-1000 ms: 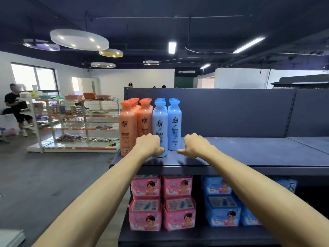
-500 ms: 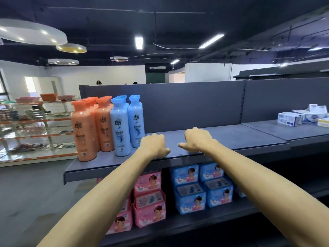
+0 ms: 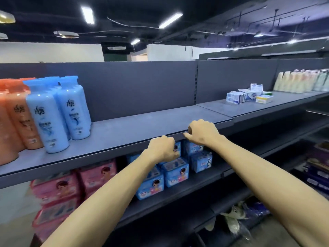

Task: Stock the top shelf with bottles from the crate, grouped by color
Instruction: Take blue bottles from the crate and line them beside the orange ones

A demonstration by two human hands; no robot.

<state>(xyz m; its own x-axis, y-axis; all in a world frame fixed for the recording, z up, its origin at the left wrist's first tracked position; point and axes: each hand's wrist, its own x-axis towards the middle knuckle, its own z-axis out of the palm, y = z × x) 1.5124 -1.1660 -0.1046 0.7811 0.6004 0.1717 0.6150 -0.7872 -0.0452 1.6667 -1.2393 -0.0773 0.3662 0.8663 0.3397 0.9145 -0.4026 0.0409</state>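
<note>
The top shelf in front of me is dark grey. At its left, orange bottles carry dark lettering. The pale blue bottles beside them have brighter blue caps and a darker blue swirl. Below, pink packs and blue packs show a cartoon child. Far right are white-and-blue boxes and cream pouches.

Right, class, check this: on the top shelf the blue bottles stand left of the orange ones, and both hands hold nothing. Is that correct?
Wrong in one respect: the head view shows the blue bottles standing right of the orange bottles on the top shelf. The left hand and right hand do hold nothing.
</note>
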